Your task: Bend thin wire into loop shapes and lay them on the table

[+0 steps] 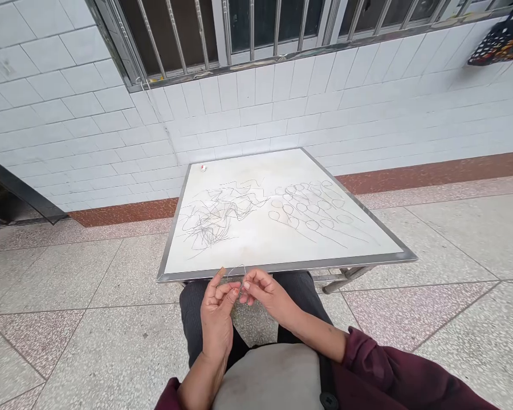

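A thin wire (237, 266) arches up between my two hands, just over the table's near edge. My left hand (219, 299) pinches it between thumb and fingertips, with the index finger raised. Close against it, my right hand (260, 290) grips the same wire at the fingertips; the exact pinch points are partly hidden. Beyond the hands, on the table's left half, lies a tangle of loose bent wires (216, 216). To its right several wires with looped ends (308, 208) are spread out in a cluster.
The white table (248, 250) has a grey metal rim and stands near a tiled wall (256, 122). A small white and red object (203, 168) sits at its far left corner. Metal window bars (252, 31) and a polka-dot bag (496, 42) are above.
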`<state>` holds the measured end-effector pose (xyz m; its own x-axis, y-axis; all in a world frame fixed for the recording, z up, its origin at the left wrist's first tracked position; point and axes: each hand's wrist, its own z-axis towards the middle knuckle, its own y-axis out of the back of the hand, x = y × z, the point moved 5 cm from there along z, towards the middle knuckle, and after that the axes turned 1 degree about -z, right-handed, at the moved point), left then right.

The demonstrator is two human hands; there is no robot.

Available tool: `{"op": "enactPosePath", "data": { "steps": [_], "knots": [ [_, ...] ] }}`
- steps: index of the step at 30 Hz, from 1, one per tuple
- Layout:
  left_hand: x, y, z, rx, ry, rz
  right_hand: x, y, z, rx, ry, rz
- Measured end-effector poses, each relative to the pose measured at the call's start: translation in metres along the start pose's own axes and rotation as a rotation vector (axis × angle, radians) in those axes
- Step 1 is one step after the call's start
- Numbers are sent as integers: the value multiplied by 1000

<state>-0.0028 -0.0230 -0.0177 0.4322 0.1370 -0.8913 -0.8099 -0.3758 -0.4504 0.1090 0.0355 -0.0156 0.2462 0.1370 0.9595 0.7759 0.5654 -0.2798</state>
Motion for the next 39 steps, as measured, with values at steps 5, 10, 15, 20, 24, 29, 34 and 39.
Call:
{"op": "enactPosePath", "data": {
  "steps": [5,10,15,20,24,29,34,39],
  "knots": [
    [-4,1,-2,-16,-37,-56,6,-10,3,-16,-6,69],
    [-10,8,-2,-68,-91,-49,7,-19,5,10,-29,69],
    [-21,14,-2,-48,-174,20,5,-22,8,55,-42,64],
    [-30,20,-6,-50,-207,55,-2,-30,9,142,-237,212],
    [-36,26,-10,-97,-204,79,-2,-36,11,132,-286,380],
    [-37,25,-10,-73,-163,27,-1,-38,9,131,-352,470],
    [-39,22,-8,-12,-149,-8,-3,-37,7,151,-373,509],
    [-45,28,-11,-38,-129,6,-1,-39,13,205,-389,496]
  ]
}}
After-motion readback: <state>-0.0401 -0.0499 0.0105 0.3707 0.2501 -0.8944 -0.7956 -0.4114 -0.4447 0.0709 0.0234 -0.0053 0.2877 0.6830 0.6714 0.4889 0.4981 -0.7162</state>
